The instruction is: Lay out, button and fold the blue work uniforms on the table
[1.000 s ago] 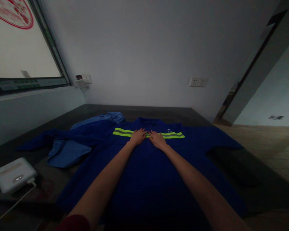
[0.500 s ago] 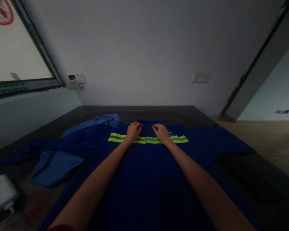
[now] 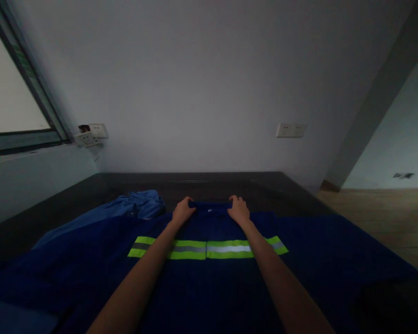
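A dark blue work jacket (image 3: 216, 287) lies spread out over the table, its sleeves stretching to both sides. Across its chest runs a yellow-green reflective stripe (image 3: 188, 249), split at the middle. At the far end, my left hand (image 3: 183, 211) grips the left end of the collar (image 3: 211, 204), thumb and fingers closed on it. My right hand (image 3: 239, 209) pinches the collar's opposite end in the same way. Between the hands the collar stretches nearly straight, with a small pale label below its edge. Both forearms reach over the jacket front.
A lighter blue garment (image 3: 135, 204) lies bunched at the left, partly under the jacket's sleeve. The dark tabletop (image 3: 226, 182) meets a white wall with sockets (image 3: 290, 130). A window (image 3: 21, 83) is at upper left; wooden floor (image 3: 372, 208) shows at right.
Both hands have moved forward from the upper chest to the collar and now hold its ends, slightly farther apart. The view has shifted closer over the jacket.
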`<state>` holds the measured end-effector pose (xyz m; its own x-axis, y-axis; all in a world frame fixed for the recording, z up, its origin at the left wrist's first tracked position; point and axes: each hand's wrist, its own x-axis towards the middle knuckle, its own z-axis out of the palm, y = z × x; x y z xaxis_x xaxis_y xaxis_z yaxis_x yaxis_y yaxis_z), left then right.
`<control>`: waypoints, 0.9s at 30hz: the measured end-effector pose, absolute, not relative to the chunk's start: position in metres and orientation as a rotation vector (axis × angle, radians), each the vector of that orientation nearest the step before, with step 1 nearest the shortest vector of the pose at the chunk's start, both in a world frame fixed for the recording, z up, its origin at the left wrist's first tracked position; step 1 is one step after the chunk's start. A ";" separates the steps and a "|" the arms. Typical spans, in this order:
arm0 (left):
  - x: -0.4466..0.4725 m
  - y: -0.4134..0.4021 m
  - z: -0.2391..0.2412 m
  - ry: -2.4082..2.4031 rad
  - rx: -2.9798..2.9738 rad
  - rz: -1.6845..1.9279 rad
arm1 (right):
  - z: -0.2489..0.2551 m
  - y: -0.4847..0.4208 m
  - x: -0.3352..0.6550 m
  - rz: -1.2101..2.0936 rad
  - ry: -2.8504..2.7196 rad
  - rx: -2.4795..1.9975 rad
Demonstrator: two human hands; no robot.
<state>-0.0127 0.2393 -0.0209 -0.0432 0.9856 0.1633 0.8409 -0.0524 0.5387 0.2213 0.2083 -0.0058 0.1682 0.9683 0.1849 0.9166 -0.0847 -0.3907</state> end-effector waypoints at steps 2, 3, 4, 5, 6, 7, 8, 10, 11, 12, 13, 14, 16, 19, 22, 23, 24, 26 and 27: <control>-0.012 0.237 -0.019 1.995 1.981 0.671 | -0.007 0.208 0.216 0.140 -1.811 -2.056; -0.012 0.235 -0.017 2.013 2.003 0.632 | -0.008 0.208 0.213 0.121 -1.819 -2.056; -0.012 0.232 -0.014 2.026 2.026 0.598 | -0.008 0.208 0.210 0.103 -1.826 -2.050; -0.012 0.230 -0.011 2.036 2.043 0.572 | -0.009 0.207 0.208 0.088 -1.829 -2.045; -0.012 0.228 -0.008 2.047 2.056 0.555 | -0.009 0.207 0.207 0.073 -1.831 -2.043; -0.012 0.226 -0.004 2.062 2.065 0.545 | -0.010 0.207 0.206 0.056 -1.826 -2.046; -0.012 0.224 -0.001 2.078 2.073 0.538 | -0.011 0.208 0.207 0.044 -1.820 -2.050; -0.013 0.222 0.007 2.104 2.085 0.534 | -0.011 0.210 0.211 0.061 -1.813 -2.054; -0.014 0.221 0.010 2.112 2.092 0.538 | -0.010 0.211 0.214 0.094 -1.817 -2.047; -0.015 0.220 0.015 2.117 2.098 0.544 | -0.008 0.212 0.219 0.137 -1.822 -2.033; -0.017 0.220 0.019 2.123 2.101 0.550 | -0.005 0.213 0.223 0.180 -1.821 -2.021; -0.019 0.219 0.024 2.126 2.109 0.561 | -0.001 0.214 0.227 0.212 -1.812 -2.010; -0.023 0.218 0.033 2.126 2.131 0.581 | 0.008 0.215 0.234 0.227 -1.786 -1.996; -0.029 0.216 0.046 2.106 2.175 0.570 | 0.022 0.214 0.240 0.191 -1.793 -1.982; -0.030 0.213 0.055 2.085 2.195 0.500 | 0.035 0.209 0.243 0.158 -1.797 -1.974; -0.030 0.212 0.056 2.079 2.197 0.473 | 0.040 0.207 0.243 0.147 -1.790 -1.978; -0.030 0.211 0.058 2.074 2.198 0.445 | 0.045 0.204 0.243 0.134 -1.783 -1.986; -0.030 0.210 0.058 2.070 2.197 0.387 | 0.053 0.200 0.242 0.100 -1.781 -2.013; -0.030 0.210 0.058 2.069 2.197 0.358 | 0.056 0.197 0.241 0.080 -1.784 -2.030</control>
